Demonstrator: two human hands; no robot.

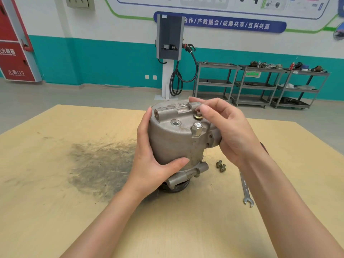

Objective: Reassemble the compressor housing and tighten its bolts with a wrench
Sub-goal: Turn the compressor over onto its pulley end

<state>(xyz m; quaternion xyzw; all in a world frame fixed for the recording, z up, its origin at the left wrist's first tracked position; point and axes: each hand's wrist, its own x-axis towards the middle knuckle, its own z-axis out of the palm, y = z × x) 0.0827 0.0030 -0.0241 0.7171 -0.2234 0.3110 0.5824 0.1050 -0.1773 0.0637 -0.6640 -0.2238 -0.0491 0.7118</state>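
- Compressor (178,138) stands upright on its black pulley, mid-table, far half of the wooden table (55,211); everything below is placed relative to it.
- Left hand (149,155) wraps the compressor's left side, thumb across the front of the body, fingers curled round the back: clamped on the compressor.
- Right hand (229,131) is over the top right; fingertips (203,109) pinch a bolt (198,116) with a brass-coloured washer, seated at a hole in the top face.
- Just in front of that bolt, on the top rim, a silver hex fitting (197,128) stands up.
- Two loose bolts (221,165) lie on the table right of the compressor's base, touching each other.
- Wrench (245,190) lies flat, right and nearer than the compressor, open end toward the camera; stamping on the shank too small to read.
- Dark grimy smear (100,164) on the table to the left.
- Writing: red cabinet (13,45) far left behind reads "火警119"; blue wall banner (223,24) behind reads "合作/产教融合/成果共享/互利共赢".
- Charging post (169,53) with cable directly behind; grey shelf carts (260,84) behind right.
- Table's far edge runs just behind the compressor; wide bare tabletop near and left.
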